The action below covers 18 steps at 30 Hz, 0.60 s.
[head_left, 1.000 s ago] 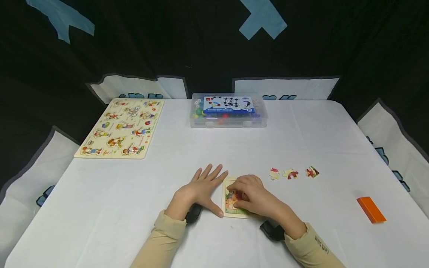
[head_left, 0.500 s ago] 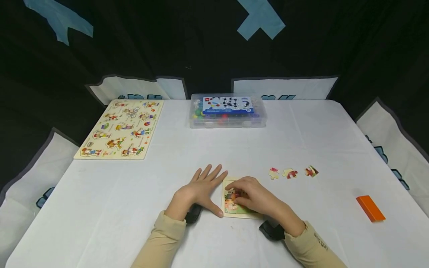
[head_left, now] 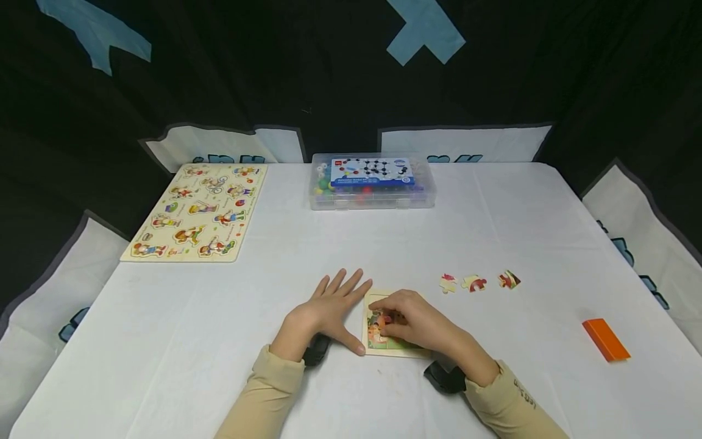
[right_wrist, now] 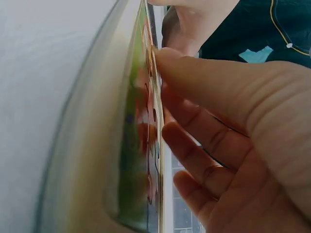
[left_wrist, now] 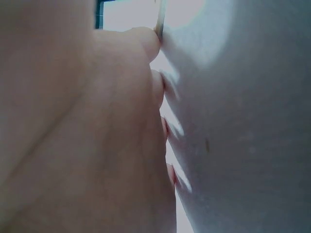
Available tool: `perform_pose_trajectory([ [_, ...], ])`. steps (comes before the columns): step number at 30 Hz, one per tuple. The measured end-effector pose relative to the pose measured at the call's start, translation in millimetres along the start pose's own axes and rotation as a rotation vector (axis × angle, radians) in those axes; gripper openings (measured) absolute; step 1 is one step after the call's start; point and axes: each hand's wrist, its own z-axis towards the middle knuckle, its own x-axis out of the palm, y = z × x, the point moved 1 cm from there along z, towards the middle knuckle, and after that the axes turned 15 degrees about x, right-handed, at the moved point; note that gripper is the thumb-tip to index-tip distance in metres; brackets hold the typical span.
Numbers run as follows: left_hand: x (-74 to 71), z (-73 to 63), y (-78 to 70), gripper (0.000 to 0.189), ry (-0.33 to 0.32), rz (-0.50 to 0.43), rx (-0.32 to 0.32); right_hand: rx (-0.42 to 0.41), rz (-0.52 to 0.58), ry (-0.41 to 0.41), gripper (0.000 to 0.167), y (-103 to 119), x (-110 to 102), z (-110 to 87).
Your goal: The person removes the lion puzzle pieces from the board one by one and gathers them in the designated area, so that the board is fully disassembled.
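In the head view, a small jigsaw board (head_left: 397, 352) with a wooden border and a colourful picture lies before the person. My left hand (head_left: 329, 308) rests flat with fingers spread, its thumb and index fingertip at the board's left edge. The left wrist view shows mostly that hand (left_wrist: 116, 131) close to the white cloth. My right hand (head_left: 419, 323) leans over the board and pinches a puzzle piece (right_wrist: 156, 80) at its surface with thumb and index finger. Its other fingers curl loosely beside the board, and the hand covers the board's right part in the head view.
Three loose puzzle pieces (head_left: 474, 283) lie beyond the right hand. An orange block (head_left: 606, 340) is at the right. A clear plastic box (head_left: 373, 198) of coloured parts stands at the back, and a large picture puzzle board (head_left: 192, 213) lies at the back left.
The right hand has shifted slightly left over the board, its thumb and index finger moving a little. The left hand has stayed in place.
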Motion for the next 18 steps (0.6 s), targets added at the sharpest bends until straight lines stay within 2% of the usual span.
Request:
perform_pose_trajectory([
  [6, 1.1, 0.6, 0.5, 0.119, -0.005, -0.002, -0.001, 0.037, 0.106, -0.024, 0.039, 0, -11, -5.4],
  [13, -0.9, 1.0, -0.9, 0.12, -0.001, 0.025, -0.005, 0.173, 0.176, -0.139, 0.038, -14, -39, -14.1],
  [15, -1.1, 1.4, -0.9, 0.121, -0.003, 0.028, -0.004, 0.212, 0.188, -0.141, 0.038, -24, -48, -18.0],
  [18, -1.5, 1.1, -1.2, 0.121, -0.006, 0.026, -0.004, 0.252, 0.195, -0.094, 0.04, -40, -61, -24.8],
])
